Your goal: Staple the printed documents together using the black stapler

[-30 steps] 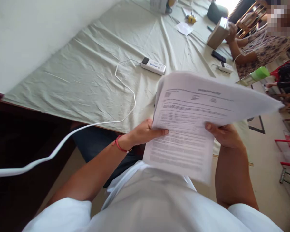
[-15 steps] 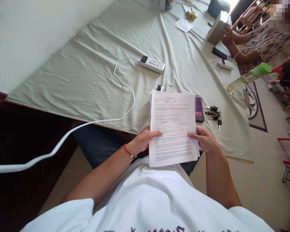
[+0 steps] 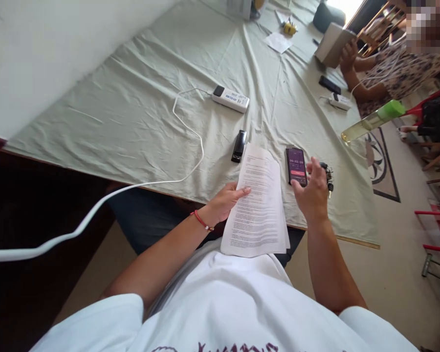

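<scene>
The left hand point(image 3: 225, 201) grips the papers point(image 3: 258, 208), thumb on top, over the table's point(image 3: 150, 137) near edge. The right hand point(image 3: 313, 195) has its fingers parted by the phone point(image 3: 297, 161), though from here I can't tell if they touch; keys point(image 3: 330, 180) lie partly hidden behind that hand.

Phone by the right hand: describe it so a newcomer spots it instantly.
At the near edge of the green tablecloth, the left hand holds printed sheets. Right of them, beside the right hand, lies the phone. Its lit purple screen with a reddish button sets it apart from the black device left of the sheets.
</scene>
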`<act>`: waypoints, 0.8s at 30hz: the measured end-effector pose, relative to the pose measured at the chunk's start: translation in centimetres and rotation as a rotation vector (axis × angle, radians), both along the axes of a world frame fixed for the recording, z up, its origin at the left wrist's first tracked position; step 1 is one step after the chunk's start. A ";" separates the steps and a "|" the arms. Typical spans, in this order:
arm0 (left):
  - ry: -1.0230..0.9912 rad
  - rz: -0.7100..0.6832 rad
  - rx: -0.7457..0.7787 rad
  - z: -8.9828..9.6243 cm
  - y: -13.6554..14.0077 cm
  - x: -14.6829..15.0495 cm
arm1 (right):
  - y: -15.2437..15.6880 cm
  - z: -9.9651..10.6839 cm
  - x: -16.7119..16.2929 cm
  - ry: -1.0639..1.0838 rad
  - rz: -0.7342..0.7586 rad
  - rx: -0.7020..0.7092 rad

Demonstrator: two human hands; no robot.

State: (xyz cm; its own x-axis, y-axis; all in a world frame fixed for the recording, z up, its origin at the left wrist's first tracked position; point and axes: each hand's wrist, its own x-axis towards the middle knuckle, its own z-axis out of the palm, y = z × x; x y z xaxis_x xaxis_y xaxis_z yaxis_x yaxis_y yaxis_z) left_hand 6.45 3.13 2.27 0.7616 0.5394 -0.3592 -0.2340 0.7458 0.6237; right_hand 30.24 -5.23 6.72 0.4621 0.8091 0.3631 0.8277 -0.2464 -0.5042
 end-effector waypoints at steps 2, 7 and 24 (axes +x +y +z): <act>-0.040 -0.031 0.004 0.2 -0.1 0.3 | 2.4 1.8 -0.7 -0.134 0.152 0.023; -0.076 -0.066 -0.007 0.8 -0.3 0.4 | 8.0 4.4 -2.8 -0.228 0.453 -0.143; -0.072 -0.023 -0.006 1.6 0.0 -0.2 | 10.4 6.2 -5.5 -0.106 0.640 -0.312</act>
State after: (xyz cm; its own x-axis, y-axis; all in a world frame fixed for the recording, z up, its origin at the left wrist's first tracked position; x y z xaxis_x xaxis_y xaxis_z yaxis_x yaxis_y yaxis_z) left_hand 6.28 3.13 3.87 0.7976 0.5196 -0.3064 -0.2613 0.7554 0.6009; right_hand 24.70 5.12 12.95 -0.1623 0.9828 0.0879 0.8985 0.1840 -0.3987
